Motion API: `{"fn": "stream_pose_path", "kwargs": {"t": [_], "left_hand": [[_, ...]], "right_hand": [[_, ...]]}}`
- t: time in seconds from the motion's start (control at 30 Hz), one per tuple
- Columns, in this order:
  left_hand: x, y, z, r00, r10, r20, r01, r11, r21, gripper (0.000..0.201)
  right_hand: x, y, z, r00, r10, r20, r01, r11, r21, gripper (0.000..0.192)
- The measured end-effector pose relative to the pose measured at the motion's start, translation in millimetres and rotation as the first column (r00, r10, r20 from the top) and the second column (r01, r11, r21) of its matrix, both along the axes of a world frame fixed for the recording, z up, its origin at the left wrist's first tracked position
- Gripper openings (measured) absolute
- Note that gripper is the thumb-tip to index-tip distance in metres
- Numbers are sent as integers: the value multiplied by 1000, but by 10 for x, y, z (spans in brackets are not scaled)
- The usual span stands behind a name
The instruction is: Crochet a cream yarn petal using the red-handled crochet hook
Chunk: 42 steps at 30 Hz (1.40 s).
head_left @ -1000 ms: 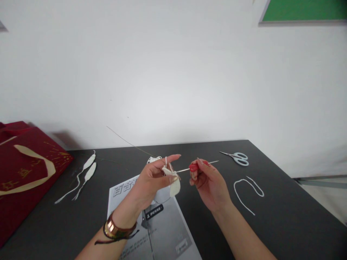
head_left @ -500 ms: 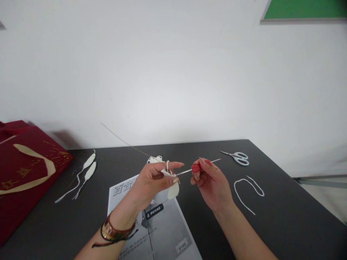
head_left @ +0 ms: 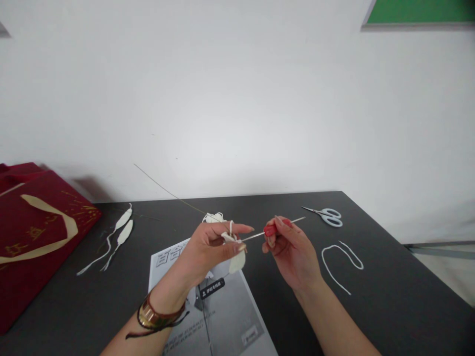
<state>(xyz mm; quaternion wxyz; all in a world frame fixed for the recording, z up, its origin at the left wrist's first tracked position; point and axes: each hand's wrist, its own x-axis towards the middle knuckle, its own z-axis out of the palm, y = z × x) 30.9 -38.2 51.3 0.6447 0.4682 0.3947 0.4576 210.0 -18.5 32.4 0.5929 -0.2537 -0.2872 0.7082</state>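
My left hand (head_left: 211, 249) pinches a small white crocheted piece (head_left: 236, 261) between thumb and fingers, with white yarn looped over the extended index finger. My right hand (head_left: 291, 252) grips a crochet hook (head_left: 274, 229) by its red handle; the metal tip points left into the white piece. Both hands hover above a grey printed sheet (head_left: 218, 306) on the dark table (head_left: 389, 306). A small heap of white yarn (head_left: 213, 217) lies just behind my left hand.
Two finished white crocheted pieces with tails (head_left: 120, 232) lie at the left. A red bag with a cream handle (head_left: 33, 232) sits at the far left. Light blue scissors (head_left: 326, 216) and a loose white yarn strand (head_left: 339, 262) lie at the right. A thin wire (head_left: 163, 188) slants up behind.
Both hands have shifted slightly to the right. The hook's angle has changed a little and the white piece hangs a bit lower; the grip on both is unchanged.
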Motion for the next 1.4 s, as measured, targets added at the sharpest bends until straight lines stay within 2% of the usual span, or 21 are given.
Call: {"fn": "stream_pose_path", "kwargs": {"t": [1.4], "left_hand": [[-19,5,17,998,-19,-51,20,1000,10,28]], "right_hand": [[21,-20,4,998,-39,39,37,998,48,13]]}}
